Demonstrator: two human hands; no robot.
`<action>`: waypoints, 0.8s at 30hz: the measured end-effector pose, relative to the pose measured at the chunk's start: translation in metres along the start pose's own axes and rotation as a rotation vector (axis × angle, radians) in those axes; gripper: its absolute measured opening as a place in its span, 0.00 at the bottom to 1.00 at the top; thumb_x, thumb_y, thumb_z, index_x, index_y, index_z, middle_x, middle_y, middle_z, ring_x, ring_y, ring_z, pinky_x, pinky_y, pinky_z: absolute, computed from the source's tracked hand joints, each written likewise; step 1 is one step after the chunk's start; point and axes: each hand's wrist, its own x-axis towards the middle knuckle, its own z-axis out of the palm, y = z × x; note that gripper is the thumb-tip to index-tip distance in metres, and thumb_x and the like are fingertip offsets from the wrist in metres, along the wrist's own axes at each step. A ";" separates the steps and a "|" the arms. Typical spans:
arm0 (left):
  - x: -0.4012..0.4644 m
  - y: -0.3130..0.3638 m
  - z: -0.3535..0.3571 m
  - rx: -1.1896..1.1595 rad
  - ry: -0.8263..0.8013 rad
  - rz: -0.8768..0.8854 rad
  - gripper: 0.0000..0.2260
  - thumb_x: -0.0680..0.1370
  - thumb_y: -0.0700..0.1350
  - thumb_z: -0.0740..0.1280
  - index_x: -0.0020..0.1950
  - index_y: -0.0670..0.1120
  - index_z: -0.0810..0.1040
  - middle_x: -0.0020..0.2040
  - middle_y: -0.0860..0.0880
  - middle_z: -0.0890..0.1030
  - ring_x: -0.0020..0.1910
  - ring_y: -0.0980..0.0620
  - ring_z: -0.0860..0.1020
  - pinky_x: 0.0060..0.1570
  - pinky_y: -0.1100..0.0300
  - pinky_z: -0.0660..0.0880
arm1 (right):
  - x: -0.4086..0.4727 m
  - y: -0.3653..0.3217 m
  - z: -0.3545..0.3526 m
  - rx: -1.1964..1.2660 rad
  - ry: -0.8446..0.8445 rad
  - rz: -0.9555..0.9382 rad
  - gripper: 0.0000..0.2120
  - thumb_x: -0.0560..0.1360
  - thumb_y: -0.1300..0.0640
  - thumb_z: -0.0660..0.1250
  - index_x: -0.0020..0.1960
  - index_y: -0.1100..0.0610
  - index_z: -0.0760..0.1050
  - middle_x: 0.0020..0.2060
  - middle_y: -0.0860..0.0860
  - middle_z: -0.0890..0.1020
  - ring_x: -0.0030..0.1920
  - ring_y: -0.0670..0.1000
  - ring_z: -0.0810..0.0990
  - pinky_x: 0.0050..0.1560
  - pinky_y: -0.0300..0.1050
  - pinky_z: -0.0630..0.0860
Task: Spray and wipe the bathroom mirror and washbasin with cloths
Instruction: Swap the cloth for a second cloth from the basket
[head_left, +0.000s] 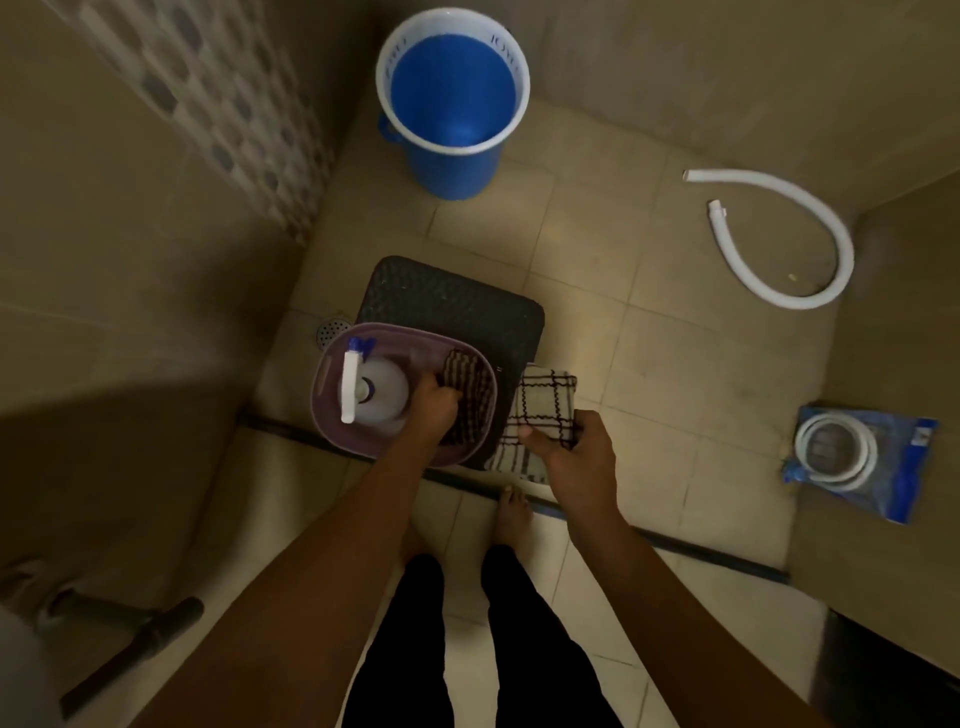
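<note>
A tiled bathroom floor (649, 332) is seen from above, with a blue bucket (457, 150) standing near the far wall. A curved white hose (810, 244) lies on the tiles to the right, well apart from the bucket, and a coiled hose in a blue packet (857, 457) lies nearer, by the right wall. A dark stool (467, 301) stands in the middle of the floor, beside a round floor drain (332, 328). A purple basket (332, 384) is set on the stool's near edge. A white spray bottle (371, 387) with a blue nozzle stands in the basket's left part, and a dark checked cloth (465, 371) is tucked in its right part. The left hand (434, 402) is lowered into the basket, its fingers curled on the dark checked cloth. A pale checked cloth (540, 410) is held just right of the basket by the right hand (569, 454), pinched between thumb and fingers.
</note>
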 end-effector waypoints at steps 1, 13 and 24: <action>0.006 -0.002 0.001 0.029 0.013 0.000 0.17 0.79 0.35 0.59 0.68 0.41 0.67 0.63 0.42 0.74 0.63 0.42 0.73 0.65 0.46 0.71 | 0.002 0.003 0.000 -0.007 -0.005 -0.002 0.20 0.70 0.56 0.76 0.57 0.54 0.72 0.46 0.45 0.80 0.47 0.43 0.80 0.50 0.44 0.79; 0.015 -0.018 0.007 0.572 0.195 0.236 0.14 0.77 0.37 0.65 0.63 0.40 0.72 0.60 0.41 0.77 0.60 0.42 0.76 0.59 0.54 0.72 | 0.008 0.007 0.004 -0.008 -0.020 0.012 0.19 0.70 0.57 0.76 0.55 0.52 0.71 0.45 0.41 0.79 0.48 0.43 0.80 0.54 0.50 0.80; -0.010 -0.037 0.009 0.798 0.104 0.449 0.16 0.77 0.35 0.63 0.65 0.40 0.74 0.64 0.40 0.73 0.59 0.42 0.75 0.58 0.53 0.72 | 0.002 0.008 0.009 -0.010 -0.030 0.015 0.21 0.70 0.57 0.76 0.59 0.56 0.71 0.50 0.49 0.81 0.52 0.50 0.81 0.52 0.46 0.80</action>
